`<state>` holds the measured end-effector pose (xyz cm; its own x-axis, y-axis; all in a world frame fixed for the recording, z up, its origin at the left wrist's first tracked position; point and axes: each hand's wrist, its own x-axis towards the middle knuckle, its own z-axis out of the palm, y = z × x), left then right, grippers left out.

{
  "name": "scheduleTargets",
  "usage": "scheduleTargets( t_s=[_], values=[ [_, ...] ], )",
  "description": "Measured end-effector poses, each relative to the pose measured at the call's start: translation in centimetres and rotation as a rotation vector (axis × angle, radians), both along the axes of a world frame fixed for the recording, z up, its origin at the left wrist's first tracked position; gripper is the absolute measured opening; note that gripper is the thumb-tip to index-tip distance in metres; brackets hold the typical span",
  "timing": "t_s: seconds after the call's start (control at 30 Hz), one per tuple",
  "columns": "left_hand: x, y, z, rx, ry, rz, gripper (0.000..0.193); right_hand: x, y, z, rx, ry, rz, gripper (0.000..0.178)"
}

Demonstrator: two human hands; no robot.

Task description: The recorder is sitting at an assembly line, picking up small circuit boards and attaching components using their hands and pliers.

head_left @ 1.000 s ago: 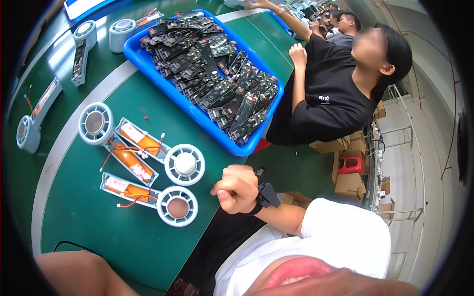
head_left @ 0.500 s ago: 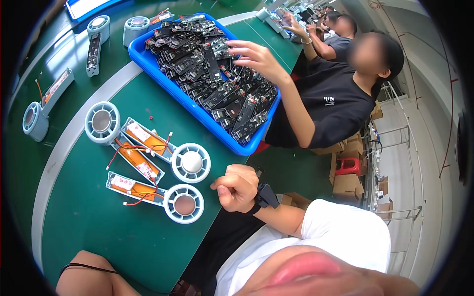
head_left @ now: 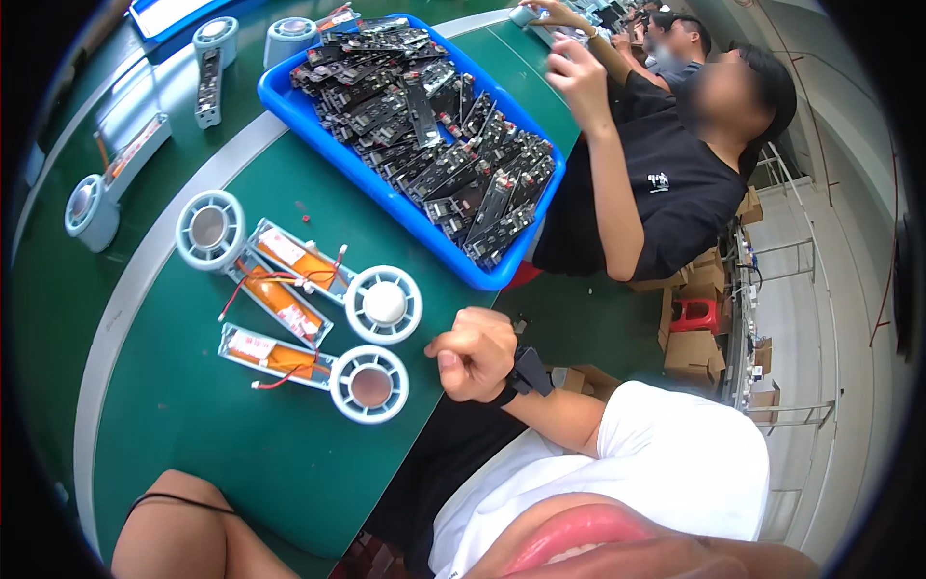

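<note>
My right hand, with a black watch on its wrist, is curled into a loose fist at the table's near edge; nothing shows in it. Closest to it are the round ends of two light-blue fan-shaped housings, one with a white centre and one with a greyish-pink centre. A third housing lies farther left. Their open handles hold orange battery packs with thin red, yellow and black wires. My left arm is bent at the lower left, crossed by a black cord; its hand is out of view.
A blue bin heaped with black circuit boards stands on the green table. Beyond a grey strip are more light-blue housings. A co-worker in black sits on the right. Cardboard boxes stand on the floor.
The co-worker's nearer hand has risen from over the bin and moved away to the right. My right hand stays curled in the same place; the whole view has shifted slightly.
</note>
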<state>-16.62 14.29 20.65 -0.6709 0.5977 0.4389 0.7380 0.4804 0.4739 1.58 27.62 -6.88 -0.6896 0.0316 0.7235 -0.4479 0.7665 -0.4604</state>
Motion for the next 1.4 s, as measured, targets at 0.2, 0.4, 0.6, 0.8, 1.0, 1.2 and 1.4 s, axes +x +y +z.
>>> scheduleTargets(
  t_s=[0.2, 0.4, 0.6, 0.8, 1.0, 1.2, 1.4],
  values=[
    [0.2, -5.2, -3.4, -0.137, -0.004, 0.029, 0.050, -0.1, 0.6, 0.5, 0.012, -0.031, -0.035, 0.003],
    [-2.4, -15.2, -8.7, -0.271, -0.011, 0.069, 0.050, 0.9, 0.8, 1.9, -0.423, -0.194, -0.150, 0.018],
    [-16.4, -11.1, -9.3, -0.367, -0.033, 0.150, 0.049, 0.1, 1.9, 5.1, -0.726, 0.010, 0.025, 0.022],
    [-20.9, -8.7, -19.9, -0.442, 0.070, 0.158, 0.064, -2.0, -1.5, 3.6, -0.865, -0.120, -0.123, 0.023],
    [-18.6, -8.2, -19.9, -0.514, 0.028, 0.187, 0.046, -1.3, -2.6, 3.6, -0.947, -0.319, -0.102, 0.024],
    [-10.1, -10.6, -7.4, -0.349, 0.279, 0.085, 0.022, -1.7, -1.9, 3.2, -0.836, -0.323, -0.095, 0.026],
    [0.8, -12.5, -5.0, -0.250, 0.309, 0.051, 0.029, -1.9, -1.4, 3.0, -0.779, -0.308, -0.057, 0.028]
  ],
)
